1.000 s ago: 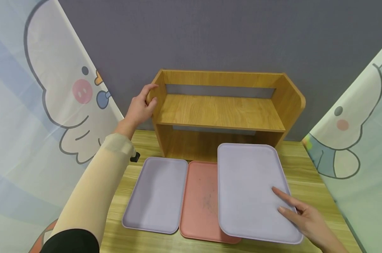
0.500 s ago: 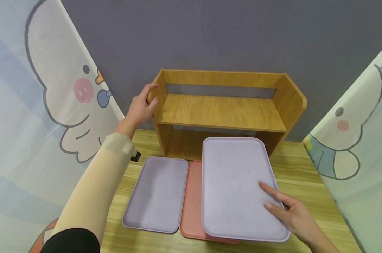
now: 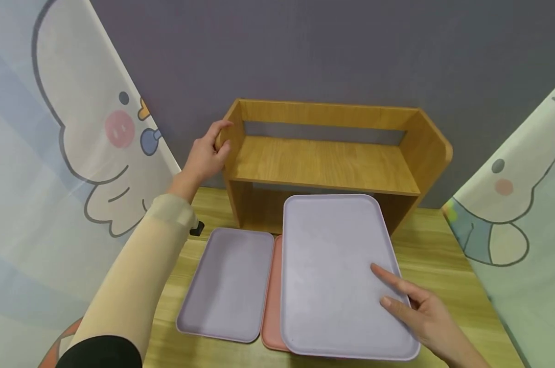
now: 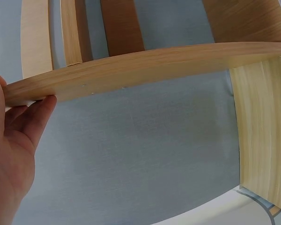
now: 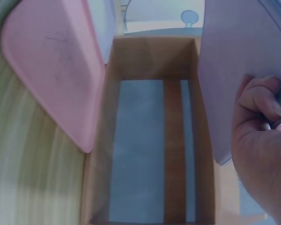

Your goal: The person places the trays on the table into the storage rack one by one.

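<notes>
My right hand [image 3: 426, 312] grips a lavender tray [image 3: 337, 276] by its right edge, thumb and index finger over the top face. In the right wrist view, the other fingers curl against the tray's underside [image 5: 229, 56]. Raised off the table, it overlaps most of a pink tray [image 3: 272, 306], whose left strip shows in the head view. To the left, my left hand [image 3: 204, 158] holds the front edge of the left side panel of a two-level wooden shelf [image 3: 323, 161]. The left wrist view has its fingertips on the panel's outer face.
Another lavender tray [image 3: 231, 281] lies flat on the wood-grain table [image 3: 424, 245], left of the pink one. A grey wall [image 3: 323, 51] stands behind the shelf, and printed cartoon sheets [image 3: 89, 92] flank both sides.
The raised lavender tray has moved left and slightly toward the shelf with my right hand, covering more of the pink tray. My left hand stays on the side panel.
</notes>
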A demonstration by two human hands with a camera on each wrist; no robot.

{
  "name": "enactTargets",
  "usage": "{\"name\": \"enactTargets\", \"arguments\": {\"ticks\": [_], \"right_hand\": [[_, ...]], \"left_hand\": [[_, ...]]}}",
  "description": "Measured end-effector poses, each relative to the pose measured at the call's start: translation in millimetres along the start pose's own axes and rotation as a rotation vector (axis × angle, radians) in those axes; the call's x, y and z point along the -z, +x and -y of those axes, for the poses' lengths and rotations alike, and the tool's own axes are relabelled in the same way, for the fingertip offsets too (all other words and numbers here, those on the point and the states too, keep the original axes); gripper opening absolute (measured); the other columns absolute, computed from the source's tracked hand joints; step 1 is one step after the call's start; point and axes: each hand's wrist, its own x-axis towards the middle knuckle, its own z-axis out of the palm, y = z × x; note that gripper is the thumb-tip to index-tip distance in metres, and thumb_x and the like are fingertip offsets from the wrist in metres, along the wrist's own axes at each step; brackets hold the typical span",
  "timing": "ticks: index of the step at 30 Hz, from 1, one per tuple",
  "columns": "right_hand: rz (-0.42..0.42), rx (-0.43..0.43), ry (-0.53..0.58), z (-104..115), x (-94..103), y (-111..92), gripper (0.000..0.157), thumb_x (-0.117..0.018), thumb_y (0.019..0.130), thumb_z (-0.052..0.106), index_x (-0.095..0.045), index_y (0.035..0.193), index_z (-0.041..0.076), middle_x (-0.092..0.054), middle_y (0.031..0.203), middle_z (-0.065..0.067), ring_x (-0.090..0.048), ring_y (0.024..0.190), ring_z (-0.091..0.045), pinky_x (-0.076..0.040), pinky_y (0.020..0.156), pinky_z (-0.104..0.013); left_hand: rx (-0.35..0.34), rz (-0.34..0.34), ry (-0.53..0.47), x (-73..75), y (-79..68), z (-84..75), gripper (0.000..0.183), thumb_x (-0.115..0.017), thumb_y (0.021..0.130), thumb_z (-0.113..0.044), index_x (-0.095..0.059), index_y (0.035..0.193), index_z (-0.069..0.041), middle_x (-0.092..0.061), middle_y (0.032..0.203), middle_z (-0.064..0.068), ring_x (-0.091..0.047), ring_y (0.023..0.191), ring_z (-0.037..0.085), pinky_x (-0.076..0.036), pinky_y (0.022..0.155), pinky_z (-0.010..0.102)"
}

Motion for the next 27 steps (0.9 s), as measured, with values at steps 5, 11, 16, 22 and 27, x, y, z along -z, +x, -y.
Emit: {"name": "enactTargets", "arguments": {"ticks": [5, 11, 16, 22, 27], "right_hand": [[0.018, 0.029, 0.009, 14.8, -2.3, 0.8, 0.057, -0.059, 0.108, -0.005, -0.050, 0.164, 0.004, -0.051, 0.168, 0.015, -0.055, 0.140, 0.007, -0.066, 0.087, -0.031], [0.031, 0.003, 0.030, 30.0, -4.9, 9.6, 0.057, -0.059, 0.110, -0.001, -0.049, 0.165, 0.008, -0.051, 0.166, 0.022, -0.076, 0.118, -0.014, -0.068, 0.080, -0.040], [0.038, 0.019, 0.082, 40.0, -9.6, 16.3, 0.057, -0.057, 0.110, -0.002, -0.048, 0.165, 0.007, -0.058, 0.159, 0.019, -0.081, 0.101, -0.023, -0.067, 0.072, -0.045], [0.027, 0.003, 0.140, 57.3, -13.4, 36.0, 0.057, -0.058, 0.110, 0.000, -0.049, 0.166, 0.011, -0.069, 0.143, 0.012, -0.082, 0.096, -0.027, -0.067, 0.070, -0.047], [0.006, -0.031, 0.155, 63.4, -19.6, 63.0, 0.057, -0.064, 0.110, 0.007, -0.051, 0.165, 0.014, -0.064, 0.150, 0.004, -0.081, 0.104, -0.023, -0.068, 0.076, -0.045]], "left_hand": [[-0.007, -0.001, -0.002, 2.4, 0.4, -2.6, 0.049, -0.053, 0.111, -0.028, -0.050, 0.160, -0.031, -0.045, 0.058, -0.002, -0.047, 0.049, 0.020, -0.041, 0.052, 0.035], [-0.010, -0.009, 0.000, 2.3, 4.1, -4.5, 0.049, -0.054, 0.111, -0.028, -0.051, 0.160, -0.029, -0.049, 0.059, 0.000, -0.050, 0.050, 0.021, -0.042, 0.052, 0.034], [0.002, -0.007, -0.005, 2.3, 1.8, -3.5, 0.049, -0.053, 0.111, -0.029, -0.051, 0.160, -0.031, -0.047, 0.058, -0.001, -0.048, 0.049, 0.019, -0.041, 0.051, 0.033], [0.001, -0.026, 0.007, 8.1, -1.5, -6.6, 0.048, -0.053, 0.111, -0.028, -0.051, 0.158, -0.032, -0.044, 0.060, -0.001, -0.045, 0.051, 0.019, -0.039, 0.051, 0.033], [-0.013, -0.041, 0.004, 5.8, 1.7, -6.3, 0.048, -0.055, 0.110, -0.025, -0.052, 0.158, -0.030, -0.046, 0.060, -0.002, -0.050, 0.051, 0.018, -0.042, 0.052, 0.031]]}}
